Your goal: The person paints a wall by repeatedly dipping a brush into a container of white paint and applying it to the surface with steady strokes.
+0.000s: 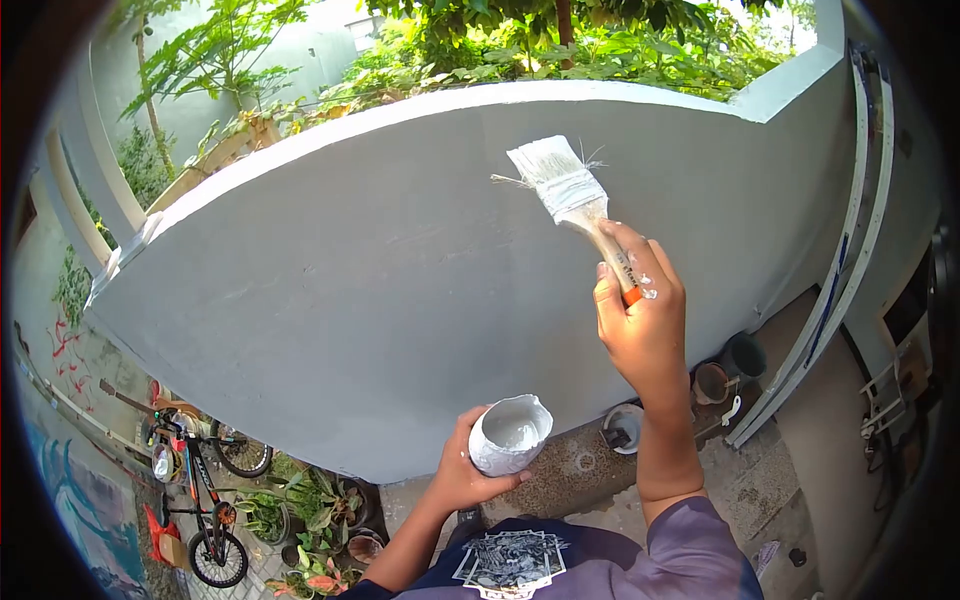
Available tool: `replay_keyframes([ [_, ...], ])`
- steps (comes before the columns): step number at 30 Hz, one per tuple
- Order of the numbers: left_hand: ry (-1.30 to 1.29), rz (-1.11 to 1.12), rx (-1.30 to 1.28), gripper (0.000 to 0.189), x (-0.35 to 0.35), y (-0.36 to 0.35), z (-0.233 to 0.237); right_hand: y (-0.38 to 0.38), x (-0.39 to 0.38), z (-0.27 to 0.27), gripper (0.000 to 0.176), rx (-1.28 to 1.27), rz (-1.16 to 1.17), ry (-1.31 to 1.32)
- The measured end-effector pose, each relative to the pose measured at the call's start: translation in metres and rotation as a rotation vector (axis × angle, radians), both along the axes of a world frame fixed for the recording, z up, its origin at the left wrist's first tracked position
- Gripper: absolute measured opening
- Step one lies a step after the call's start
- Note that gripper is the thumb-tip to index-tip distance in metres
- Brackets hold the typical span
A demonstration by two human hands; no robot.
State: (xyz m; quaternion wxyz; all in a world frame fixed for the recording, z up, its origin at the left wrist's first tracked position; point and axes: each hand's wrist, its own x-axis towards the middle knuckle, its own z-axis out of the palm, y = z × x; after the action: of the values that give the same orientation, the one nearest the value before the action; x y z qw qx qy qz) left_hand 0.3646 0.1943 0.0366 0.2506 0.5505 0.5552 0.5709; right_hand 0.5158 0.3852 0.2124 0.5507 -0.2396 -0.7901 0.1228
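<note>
My right hand (645,285) is closed round the handle of a paintbrush (570,190), raised in front of the grey wall (380,230). The brush's bristles are coated white and point up and to the left; string or tape binds its middle, with loose strands sticking out. White specks of paint mark my right fingers. Lower down, my left hand (470,465) wraps round a small white paint cup (508,455) with an uneven rim. Some white paint shows inside the cup, which is tilted a little towards me.
A bicycle (210,500) and potted plants (290,505) stand at lower left. Dark pots (742,355) and a round white-rimmed container (622,428) sit at the wall's foot. Pale rails (845,270) lean at right. Leafy greenery (480,50) rises behind the wall.
</note>
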Motion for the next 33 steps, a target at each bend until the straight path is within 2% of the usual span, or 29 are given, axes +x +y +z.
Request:
replay_keyframes([
  [7, 0.008, -0.015, -0.005, 0.096, -0.058, -0.016, 0.005, -0.004, -0.056, 0.002, 0.039, 0.056, -0.093, 0.144],
  [12, -0.089, -0.108, -0.062, 0.1, -0.097, -0.019, -0.001, -0.003, -0.073, 0.009, 0.037, 0.078, -0.181, 0.159],
  [16, -0.058, -0.155, -0.072, 0.1, -0.116, -0.016, -0.003, -0.008, -0.077, 0.011, 0.036, 0.084, -0.227, 0.182],
  [20, -0.08, -0.212, -0.057, 0.095, -0.126, -0.01, -0.007, -0.013, -0.077, 0.014, 0.034, 0.067, -0.257, 0.163],
  [26, -0.051, -0.265, -0.046, 0.098, -0.138, -0.004, -0.01, -0.029, -0.066, 0.0, 0.031, -0.189, -0.232, 0.099],
  [30, -0.036, -0.321, -0.083, 0.102, -0.146, 0.0, -0.018, -0.033, -0.058, -0.03, 0.032, -0.293, -0.273, 0.023],
  [32, -0.035, -0.341, -0.073, 0.103, -0.146, 0.002, -0.021, -0.033, -0.051, -0.052, 0.032, -0.457, -0.307, -0.124],
  [33, -0.036, -0.353, -0.064, 0.103, -0.146, 0.003, -0.022, -0.029, -0.048, -0.07, 0.033, -0.448, -0.29, -0.133],
])
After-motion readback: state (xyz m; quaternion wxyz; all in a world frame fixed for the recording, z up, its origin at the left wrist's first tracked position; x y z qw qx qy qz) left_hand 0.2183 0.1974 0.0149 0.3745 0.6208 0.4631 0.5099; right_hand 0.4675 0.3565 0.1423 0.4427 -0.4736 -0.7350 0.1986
